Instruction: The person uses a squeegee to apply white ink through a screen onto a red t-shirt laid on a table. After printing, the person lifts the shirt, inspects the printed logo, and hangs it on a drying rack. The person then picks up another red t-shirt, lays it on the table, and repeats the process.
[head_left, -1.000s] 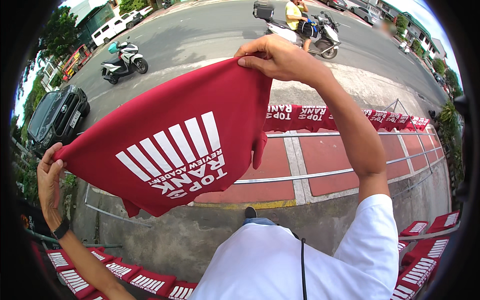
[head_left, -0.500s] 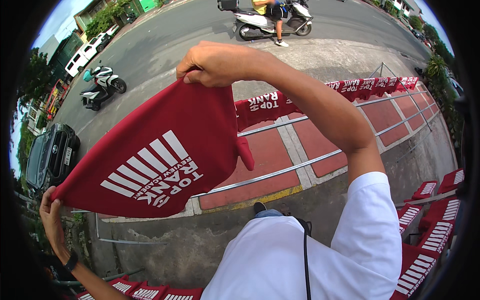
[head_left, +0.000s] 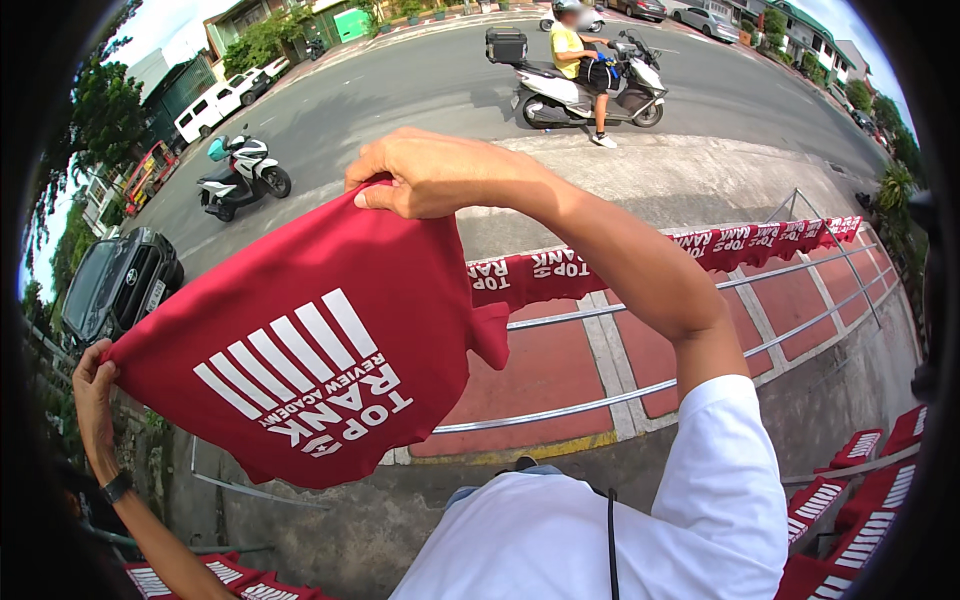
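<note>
A dark red T-shirt with white stripes and lettering hangs stretched between my two hands, its print upside down. My right hand pinches one upper corner, raised high in front of me. At the far left, my left hand grips the opposite corner between thumb and fingers. A short sleeve-like part sticks out at the shirt's right side.
Similar red shirts hang along a metal rail over red paving. More red shirts hang at right and lower left. On the road are a parked scooter, a rider on a white scooter and a dark car.
The view has tilted up, so the street and rider show lower and more fully. My hands still hold the shirt, whose lower edge hangs lower in the picture.
</note>
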